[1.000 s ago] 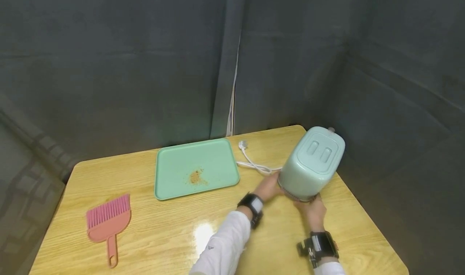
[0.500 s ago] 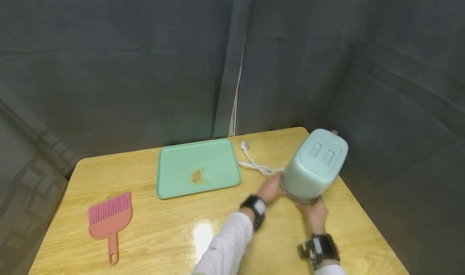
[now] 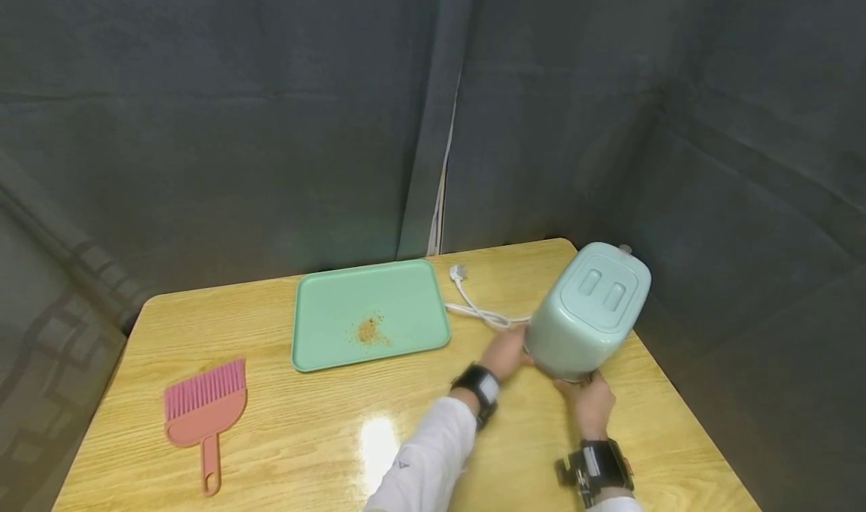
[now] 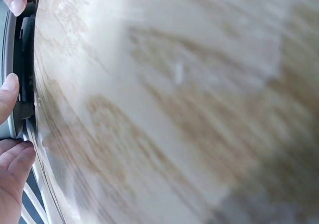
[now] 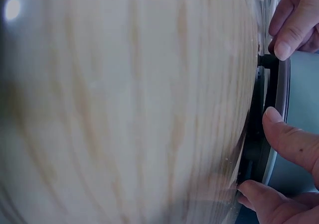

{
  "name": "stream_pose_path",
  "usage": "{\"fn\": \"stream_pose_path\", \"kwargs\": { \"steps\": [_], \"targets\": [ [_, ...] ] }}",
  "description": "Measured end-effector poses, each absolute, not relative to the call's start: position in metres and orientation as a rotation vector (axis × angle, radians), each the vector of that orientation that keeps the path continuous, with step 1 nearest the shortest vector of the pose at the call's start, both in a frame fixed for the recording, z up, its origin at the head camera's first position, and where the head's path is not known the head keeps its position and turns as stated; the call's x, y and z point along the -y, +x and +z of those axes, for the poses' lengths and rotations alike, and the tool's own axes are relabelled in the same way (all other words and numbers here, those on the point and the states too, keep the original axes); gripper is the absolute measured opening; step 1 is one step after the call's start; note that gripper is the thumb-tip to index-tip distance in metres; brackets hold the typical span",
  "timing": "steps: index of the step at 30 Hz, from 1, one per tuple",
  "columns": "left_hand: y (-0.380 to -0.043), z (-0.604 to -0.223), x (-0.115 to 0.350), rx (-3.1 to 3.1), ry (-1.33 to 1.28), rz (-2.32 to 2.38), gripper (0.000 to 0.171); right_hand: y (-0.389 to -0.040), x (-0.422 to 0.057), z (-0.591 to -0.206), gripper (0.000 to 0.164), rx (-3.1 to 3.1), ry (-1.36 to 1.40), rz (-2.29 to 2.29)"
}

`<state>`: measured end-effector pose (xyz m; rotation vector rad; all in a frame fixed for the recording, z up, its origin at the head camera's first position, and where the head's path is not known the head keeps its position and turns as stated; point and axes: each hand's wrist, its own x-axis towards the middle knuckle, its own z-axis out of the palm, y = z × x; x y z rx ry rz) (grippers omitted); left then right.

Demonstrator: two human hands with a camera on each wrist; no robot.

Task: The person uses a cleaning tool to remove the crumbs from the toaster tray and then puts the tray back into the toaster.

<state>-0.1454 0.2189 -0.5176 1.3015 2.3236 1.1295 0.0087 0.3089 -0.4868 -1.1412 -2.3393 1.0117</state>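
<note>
A pale green toaster (image 3: 583, 315), its top covered by a lid with two long raised ovals, stands at the right of the table in the head view. My left hand (image 3: 506, 352) grips the near left part of its base. At the near right corner, my right hand (image 3: 587, 405) holds the same base. The right wrist view has my right thumb (image 5: 294, 139) on the toaster's lower edge, its fingers (image 5: 264, 196) at the underside. The left thumb (image 4: 7, 97) lies likewise in the left wrist view. Fingertips under the base are partly hidden.
A white cord with a plug (image 3: 458, 272) lies behind and left of the toaster. A green tray (image 3: 406, 294) bears a small heap of brown crumbs (image 3: 369, 331). A pink hand brush (image 3: 206, 414) lies at the left on the wooden table (image 3: 304, 437). Grey curtains stand behind.
The head view has shifted slightly, so everything appears a little further right. Both hands keep their hold on the toaster, whose dark lower edge shows less now.
</note>
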Motion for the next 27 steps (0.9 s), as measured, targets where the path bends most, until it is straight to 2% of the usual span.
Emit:
{"fn": "stream_pose_path", "kwargs": {
  "steps": [10, 18, 27],
  "targets": [
    [-0.145, -0.519, -0.219, -2.365, 1.292, 1.096, 0.056, 0.008, -0.309, -0.499, 0.052, 2.271, -1.129, 0.997],
    [-0.148, -0.528, -0.22, -2.481, 1.383, 0.966, 0.042, 0.011, -0.304, -0.501, 0.041, 2.219, -1.141, 0.995],
    [-0.148, -0.52, -0.218, -2.528, 1.386, 0.916, 0.047, 0.01, -0.298, -0.49, 0.039, 2.227, -1.131, 0.957]
  ]
}}
